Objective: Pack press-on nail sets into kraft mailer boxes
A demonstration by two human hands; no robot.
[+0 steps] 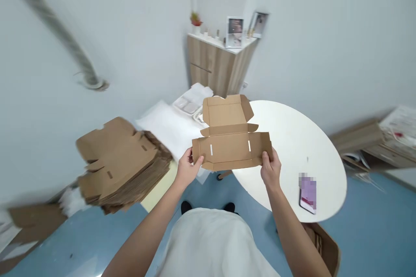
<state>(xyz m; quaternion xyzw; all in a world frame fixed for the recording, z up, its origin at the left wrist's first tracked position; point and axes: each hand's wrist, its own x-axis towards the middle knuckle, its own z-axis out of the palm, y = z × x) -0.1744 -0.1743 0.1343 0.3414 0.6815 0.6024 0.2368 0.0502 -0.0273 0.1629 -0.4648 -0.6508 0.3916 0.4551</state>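
Observation:
An unfolded brown cardboard box (229, 149) is held up in front of me, its lid panel pointing away and two narrow slots showing in its base. My left hand (189, 168) pinches the left side panel, thumb on top. On the opposite side panel, my right hand (271, 168) grips in the same way, fingers hidden underneath. The side panels are partly bent up. To the left lies a tall stack of flat cardboard box blanks (120, 160), the nearest pile to my left hand.
A round white table (292, 138) stands at the right with a phone (307, 194) on it. White plastic packaging (169, 125) lies beyond the stack. A wooden corner cabinet (212, 62) holds picture frames. Below the table is an open brown carton (329, 246).

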